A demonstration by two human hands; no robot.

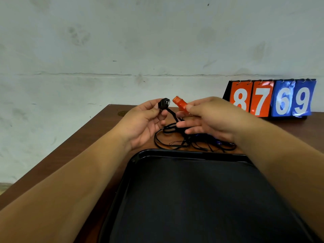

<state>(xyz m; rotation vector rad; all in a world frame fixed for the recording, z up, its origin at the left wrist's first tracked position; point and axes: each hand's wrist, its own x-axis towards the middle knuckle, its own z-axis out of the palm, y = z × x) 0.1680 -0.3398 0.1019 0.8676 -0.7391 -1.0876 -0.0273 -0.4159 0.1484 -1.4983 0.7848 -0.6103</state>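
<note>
Wall of pale, stained plaster (157, 41) across the whole upper half, behind everything. Below it, brown wooden table (98, 137), left edge running diagonally towards the viewer, far edge against the wall, bare wood open at the far left corner. Nearest the viewer, large black rectangular tray with rounded corners (175, 153), rim raised, filling most of the lower middle, its left rim close to the table's left edge. At the far right, against the wall, black flip scoreboard (271, 99) with ring-bound cards reading 8 7 on orange and 6 9 on blue.

Beyond the tray's far rim, both hands raised above the table. Bare left hand (143, 123) palm up; bare right hand (210, 118) palm down, just beside it. Long black cord (168, 137) hanging between them, then lying in loose tangled loops on the wood just past the tray rim. In the right hand, gripped by curled thumb and fingers, translucent orange plastic whistle (180, 103), mouthpiece pointing up and left. Pinched between left thumb and forefinger, small black clip (164, 103) at the cord's end, near the whistle but apart. Something small and blue under the right hand, too hidden to identify.
</note>
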